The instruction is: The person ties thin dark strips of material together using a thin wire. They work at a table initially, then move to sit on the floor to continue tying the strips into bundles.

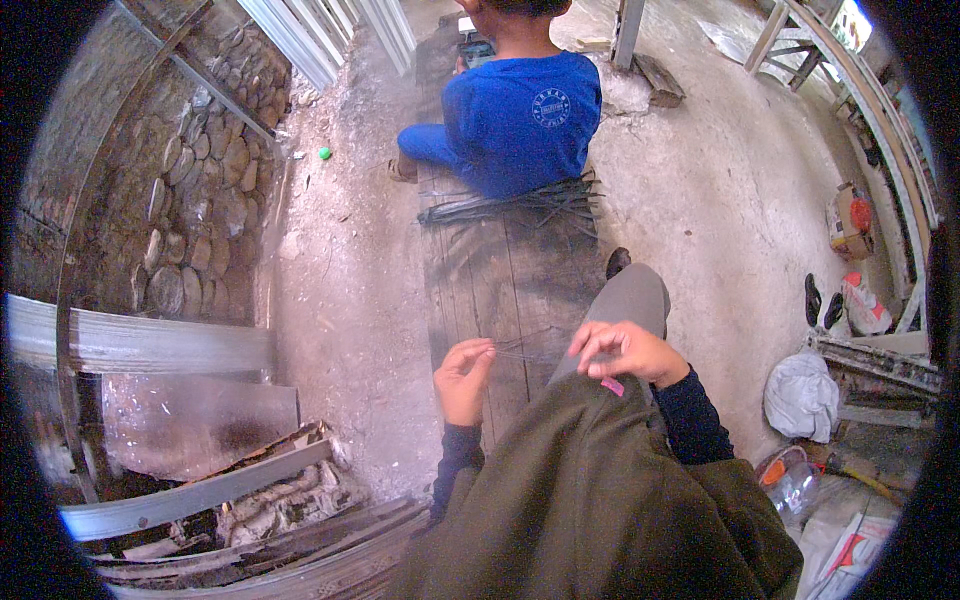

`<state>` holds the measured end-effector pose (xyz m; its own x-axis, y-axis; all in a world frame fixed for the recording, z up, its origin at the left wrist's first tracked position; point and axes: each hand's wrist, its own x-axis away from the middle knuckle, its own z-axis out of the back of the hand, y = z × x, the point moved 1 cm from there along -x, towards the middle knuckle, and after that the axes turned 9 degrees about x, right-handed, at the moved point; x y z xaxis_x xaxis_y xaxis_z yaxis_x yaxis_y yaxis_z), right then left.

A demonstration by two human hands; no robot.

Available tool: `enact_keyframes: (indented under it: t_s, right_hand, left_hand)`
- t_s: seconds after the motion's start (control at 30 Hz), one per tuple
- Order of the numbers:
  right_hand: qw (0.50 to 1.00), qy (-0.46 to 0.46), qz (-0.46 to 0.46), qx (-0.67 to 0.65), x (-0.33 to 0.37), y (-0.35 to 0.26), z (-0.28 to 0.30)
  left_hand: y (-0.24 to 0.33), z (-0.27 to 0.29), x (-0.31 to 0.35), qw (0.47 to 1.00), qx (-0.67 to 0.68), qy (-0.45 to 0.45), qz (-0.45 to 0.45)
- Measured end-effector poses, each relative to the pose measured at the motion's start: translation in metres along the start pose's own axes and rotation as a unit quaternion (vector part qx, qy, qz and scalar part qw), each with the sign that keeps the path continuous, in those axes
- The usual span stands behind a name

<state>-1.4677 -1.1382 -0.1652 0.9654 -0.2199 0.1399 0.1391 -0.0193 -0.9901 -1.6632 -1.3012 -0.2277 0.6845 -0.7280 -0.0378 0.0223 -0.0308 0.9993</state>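
Observation:
A thin, pale strand (525, 356) runs nearly level between my two hands, over the wooden bench and my lap. My left hand (463, 384) pinches its left end between thumb and fingertips. Curled fingers on my right hand (632, 354) pinch at the strand's other side; the exact grip is partly hidden. Just below those fingers is a small pink piece (612, 386), against my olive-brown clothing; whether it is attached to the strand I cannot tell. Farther along the bench (480, 290) lies a bundle of dark, thin strips (510, 206).
A person in a blue shirt (520, 120) sits on the bench ahead, facing away. To the left are a stone wall (215, 190) and metal rails (170, 338). On the right stand a white sack (802, 396), dark sandals (823, 302) and a cardboard box (850, 225).

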Motion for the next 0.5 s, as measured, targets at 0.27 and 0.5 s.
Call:
enact_keyframes:
  t_s: [0.27, 0.5]
  right_hand:
    - [0.992, -0.075, 0.097, 0.032, -0.01, -0.02, -0.024]
    - [0.98, 0.183, -0.074, 0.023, -0.011, -0.01, -0.021]
  left_hand:
    - [0.012, -0.017, 0.0, 0.983, 0.002, 0.081, 0.164]
    - [0.027, -0.035, 0.007, 0.991, -0.022, 0.008, 0.134]
